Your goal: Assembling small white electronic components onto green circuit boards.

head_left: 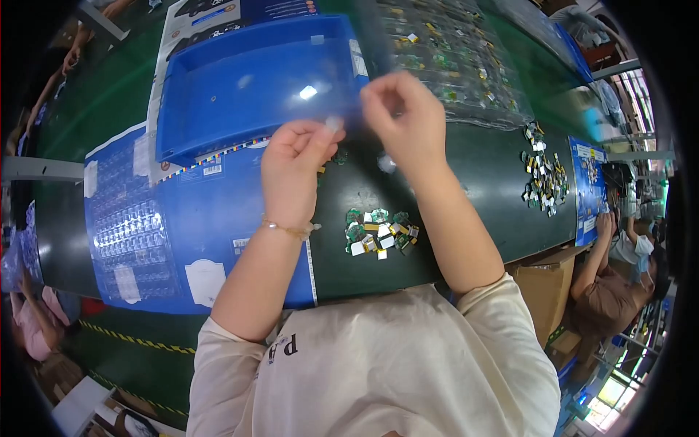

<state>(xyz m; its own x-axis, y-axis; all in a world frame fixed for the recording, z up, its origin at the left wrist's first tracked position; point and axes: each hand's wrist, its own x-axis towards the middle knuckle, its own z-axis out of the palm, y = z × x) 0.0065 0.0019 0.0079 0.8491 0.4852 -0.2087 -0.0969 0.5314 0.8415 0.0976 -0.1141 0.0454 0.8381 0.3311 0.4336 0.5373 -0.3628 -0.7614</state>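
My left hand (pixel 295 156) is closed, thumb and fingertips pinching a small whitish piece (pixel 333 124) by the near right corner of a blue plastic bin (pixel 164 116). Just right of it, my right hand (pixel 409 120) is raised with thumb and forefinger pressed together. Motion blurs the space between the hands, so what the right fingertips hold, if anything, cannot be made out. Below the hands on the dark tabletop (pixel 349 280) lies a small heap of green circuit boards (pixel 380 231) with white and yellow parts. A blurred, translucent bit (pixel 386 163) rests between my forearms.
Clear compartment trays (pixel 466 65) filled with small boards are stacked at the back right. Another pile of boards (pixel 542 175) lies farther right. At left, a clear blister tray (pixel 131 226) rests on blue printed cardboard (pixel 211 247). A co-worker (pixel 611 291) sits at the right.
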